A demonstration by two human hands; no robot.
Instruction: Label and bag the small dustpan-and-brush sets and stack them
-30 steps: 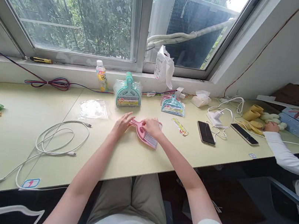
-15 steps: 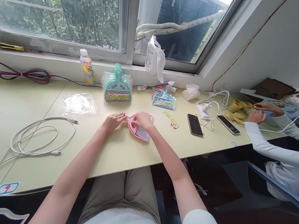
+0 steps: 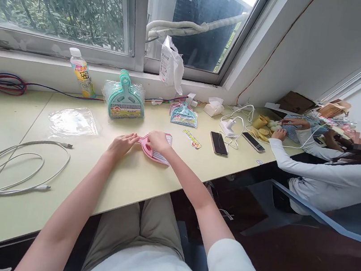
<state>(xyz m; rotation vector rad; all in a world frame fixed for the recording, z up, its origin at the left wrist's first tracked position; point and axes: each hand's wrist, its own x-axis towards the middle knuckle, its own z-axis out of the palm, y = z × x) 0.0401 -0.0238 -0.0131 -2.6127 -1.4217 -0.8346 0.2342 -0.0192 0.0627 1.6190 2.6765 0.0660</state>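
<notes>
A small pink dustpan (image 3: pixel 146 150) with a white-bristled brush (image 3: pixel 161 156) in it lies on the table in front of me, its handle pointing left. My left hand (image 3: pixel 122 145) is at the end of that handle, fingers together and closed on it. From above, my right hand (image 3: pixel 158 141) presses on the middle of the set with curled fingers. Its fingertips are partly hidden, and I cannot tell whether they grip the brush or the pan. Right of the set lies a printed label strip (image 3: pixel 192 139). Behind stand bagged green dustpan sets (image 3: pixel 126 100) and a smaller blue one (image 3: pixel 184 115).
Clear plastic bags (image 3: pixel 73 121) and a coiled white cable (image 3: pixel 18 152) lie to the left. A drink bottle (image 3: pixel 83 74) stands by the window. Rightward are two phones (image 3: pixel 219 143), a charger (image 3: pixel 227 126) and tissues (image 3: pixel 214 107). A co-worker (image 3: pixel 330 176) handles pieces at the far right.
My view has swung to the right, so the table's things sit further left and more of the co-worker shows. Both my hands stay on the pink dustpan set. The co-worker's hands have come closer together.
</notes>
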